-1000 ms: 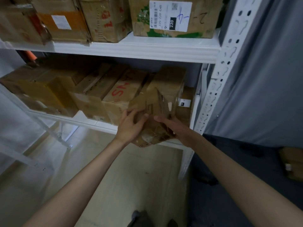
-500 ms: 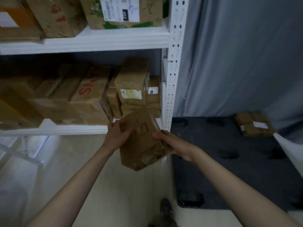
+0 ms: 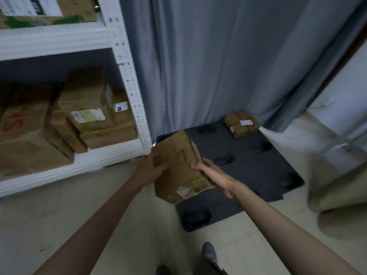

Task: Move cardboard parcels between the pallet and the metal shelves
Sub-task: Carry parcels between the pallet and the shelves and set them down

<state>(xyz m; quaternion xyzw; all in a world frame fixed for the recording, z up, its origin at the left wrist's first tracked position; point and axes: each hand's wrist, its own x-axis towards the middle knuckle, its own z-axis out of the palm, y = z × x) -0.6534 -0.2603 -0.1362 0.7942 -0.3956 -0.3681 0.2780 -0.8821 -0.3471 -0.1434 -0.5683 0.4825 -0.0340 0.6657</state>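
While both hands grip it, parcel sits between fingers.

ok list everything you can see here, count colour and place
held parcel: 1, brown cardboard, between both hands above the pallet's near edge
pallet: 1, dark, on the floor right of the shelves
parcel on pallet: 1, brown, white label, far corner
shelf parcels: several, brown, lower shelf; more above
metal shelves: 1 unit, white, left
curtain: grey, behind the pallet
left hand: grips the parcel's left edge
right hand: holds its right side
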